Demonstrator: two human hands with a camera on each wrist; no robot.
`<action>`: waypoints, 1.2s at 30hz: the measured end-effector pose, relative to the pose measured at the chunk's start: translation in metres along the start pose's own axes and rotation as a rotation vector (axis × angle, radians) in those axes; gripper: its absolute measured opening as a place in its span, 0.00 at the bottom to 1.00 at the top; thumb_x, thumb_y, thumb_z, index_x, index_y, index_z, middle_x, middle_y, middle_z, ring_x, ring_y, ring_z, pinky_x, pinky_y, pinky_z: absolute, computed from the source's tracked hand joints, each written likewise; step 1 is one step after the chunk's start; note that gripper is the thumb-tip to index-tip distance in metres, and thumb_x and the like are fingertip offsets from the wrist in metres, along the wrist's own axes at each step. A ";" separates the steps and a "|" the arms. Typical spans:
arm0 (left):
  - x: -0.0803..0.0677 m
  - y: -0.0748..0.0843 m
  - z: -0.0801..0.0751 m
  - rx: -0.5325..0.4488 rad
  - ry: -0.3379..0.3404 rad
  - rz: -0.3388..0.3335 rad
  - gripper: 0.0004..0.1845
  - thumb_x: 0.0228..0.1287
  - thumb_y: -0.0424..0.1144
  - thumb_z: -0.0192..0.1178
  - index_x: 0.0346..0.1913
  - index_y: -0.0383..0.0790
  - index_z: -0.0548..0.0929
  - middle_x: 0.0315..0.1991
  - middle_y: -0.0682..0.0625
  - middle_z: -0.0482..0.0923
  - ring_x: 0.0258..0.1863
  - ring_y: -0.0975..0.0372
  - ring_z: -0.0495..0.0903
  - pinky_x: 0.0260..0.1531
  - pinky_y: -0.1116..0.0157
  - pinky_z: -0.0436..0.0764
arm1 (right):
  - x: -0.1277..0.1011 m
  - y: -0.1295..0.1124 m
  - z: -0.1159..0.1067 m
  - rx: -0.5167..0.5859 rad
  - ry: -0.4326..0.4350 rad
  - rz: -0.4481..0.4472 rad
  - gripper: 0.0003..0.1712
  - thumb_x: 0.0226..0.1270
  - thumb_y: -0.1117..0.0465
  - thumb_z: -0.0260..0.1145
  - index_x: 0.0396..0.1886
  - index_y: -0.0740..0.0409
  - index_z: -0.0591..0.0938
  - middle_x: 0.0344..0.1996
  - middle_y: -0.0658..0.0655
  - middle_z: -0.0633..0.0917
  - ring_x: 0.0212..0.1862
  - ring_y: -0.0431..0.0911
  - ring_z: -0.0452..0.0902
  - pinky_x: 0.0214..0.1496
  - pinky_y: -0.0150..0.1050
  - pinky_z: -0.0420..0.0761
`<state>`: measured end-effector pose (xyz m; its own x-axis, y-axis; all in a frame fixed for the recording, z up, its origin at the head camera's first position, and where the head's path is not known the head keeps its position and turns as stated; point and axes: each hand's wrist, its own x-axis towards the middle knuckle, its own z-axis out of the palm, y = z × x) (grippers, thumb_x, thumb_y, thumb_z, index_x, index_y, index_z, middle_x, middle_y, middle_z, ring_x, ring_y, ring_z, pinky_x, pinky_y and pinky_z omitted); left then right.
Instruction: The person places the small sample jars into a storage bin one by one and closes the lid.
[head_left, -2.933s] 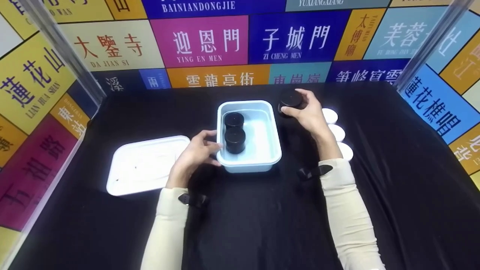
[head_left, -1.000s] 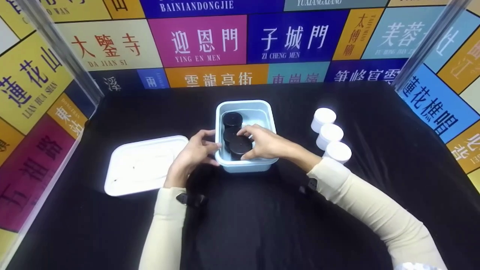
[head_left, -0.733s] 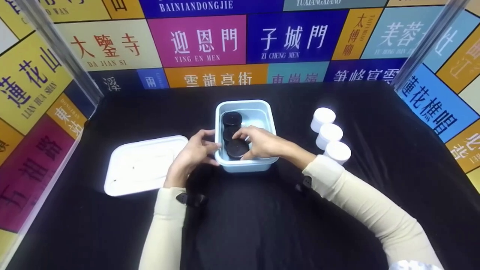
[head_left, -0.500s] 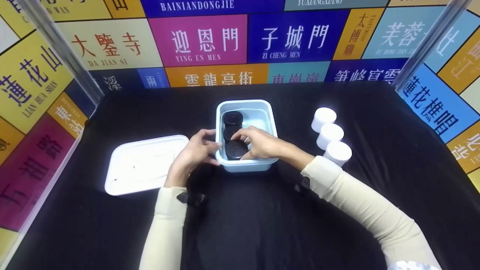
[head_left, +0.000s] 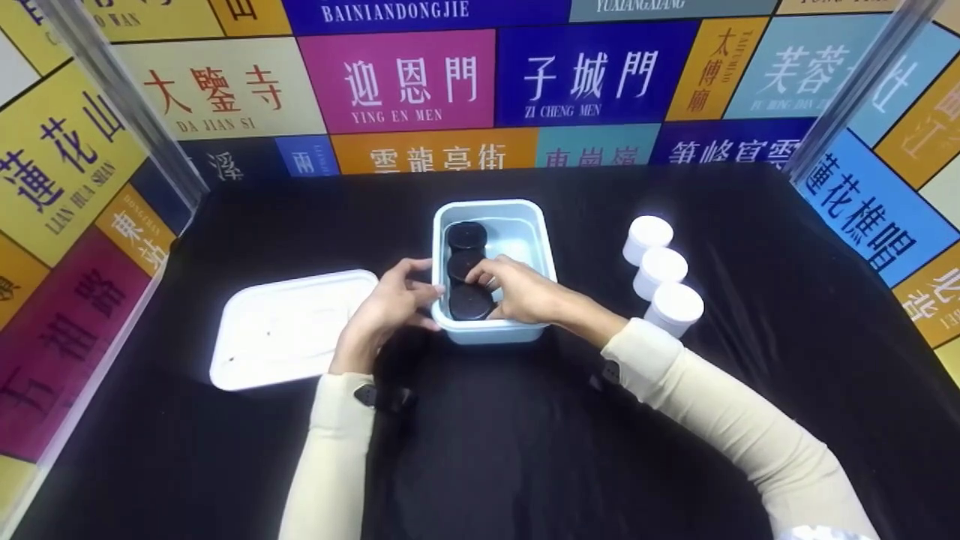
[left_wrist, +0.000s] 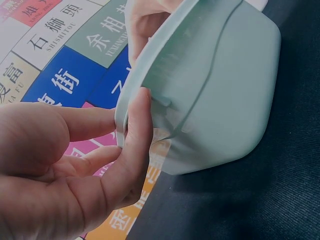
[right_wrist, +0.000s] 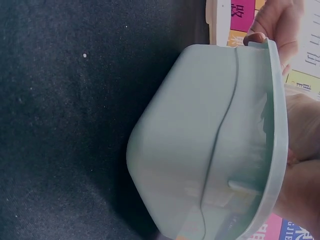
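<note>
A light blue plastic food container (head_left: 525,328) holds a row of three black lidded jars along its left side: the far jar (head_left: 466,235), the middle jar (head_left: 463,265) and the front jar (head_left: 471,302). My left hand (head_left: 396,300) holds the container's left rim; in the left wrist view a finger lies along the rim (left_wrist: 132,95) with the thumb-side digits behind it. Reaching over the right rim, my right hand (head_left: 525,289) has its fingers and thumb around the front jar's right side. The right wrist view shows only the container's outer wall (right_wrist: 200,130) and hides the fingertips.
Three white lidded jars, the far one (head_left: 648,234), middle one (head_left: 660,271) and near one (head_left: 674,306), stand in a row at the right. A white lid (head_left: 289,330) lies flat at the left. Black cloth (head_left: 480,442) covers the table, with printed panels (head_left: 397,82) behind.
My right hand has brought the third black jar from right of the container into its front left corner, where it has sunk lower. The left hand has stayed at the rim.
</note>
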<state>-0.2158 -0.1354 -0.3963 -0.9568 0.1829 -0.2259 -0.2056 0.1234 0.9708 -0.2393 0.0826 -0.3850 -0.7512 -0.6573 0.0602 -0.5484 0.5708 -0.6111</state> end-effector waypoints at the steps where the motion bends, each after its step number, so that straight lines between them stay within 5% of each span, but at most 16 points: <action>1: 0.000 0.000 0.000 0.000 0.000 -0.001 0.31 0.70 0.27 0.58 0.72 0.31 0.61 0.42 0.39 0.77 0.28 0.59 0.81 0.24 0.64 0.91 | 0.000 0.000 -0.001 0.011 -0.005 0.003 0.31 0.47 0.74 0.75 0.55 0.66 0.78 0.51 0.69 0.82 0.55 0.60 0.80 0.64 0.50 0.83; 7: 0.001 0.000 0.001 0.011 0.000 -0.011 0.31 0.70 0.27 0.58 0.72 0.32 0.61 0.43 0.38 0.77 0.29 0.58 0.82 0.26 0.62 0.91 | -0.007 0.002 -0.013 0.128 -0.020 0.051 0.30 0.52 0.74 0.75 0.57 0.69 0.79 0.55 0.69 0.81 0.59 0.61 0.80 0.65 0.51 0.84; 26: 0.000 0.000 0.000 0.016 -0.004 0.003 0.30 0.71 0.27 0.57 0.72 0.32 0.61 0.44 0.37 0.78 0.29 0.59 0.83 0.26 0.63 0.91 | -0.067 0.017 -0.068 0.359 0.224 0.067 0.27 0.58 0.70 0.75 0.59 0.66 0.80 0.57 0.67 0.83 0.61 0.61 0.79 0.65 0.47 0.84; 36: 0.000 0.000 0.000 0.032 0.003 -0.007 0.30 0.71 0.28 0.57 0.73 0.33 0.61 0.44 0.37 0.78 0.29 0.59 0.83 0.26 0.63 0.91 | -0.105 0.043 -0.084 0.383 0.340 0.057 0.25 0.59 0.70 0.74 0.57 0.66 0.81 0.54 0.66 0.84 0.52 0.36 0.83 0.59 0.30 0.86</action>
<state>-0.2157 -0.1349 -0.3960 -0.9559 0.1791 -0.2327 -0.2059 0.1559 0.9661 -0.2149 0.2172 -0.3515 -0.8877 -0.3972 0.2329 -0.3773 0.3376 -0.8624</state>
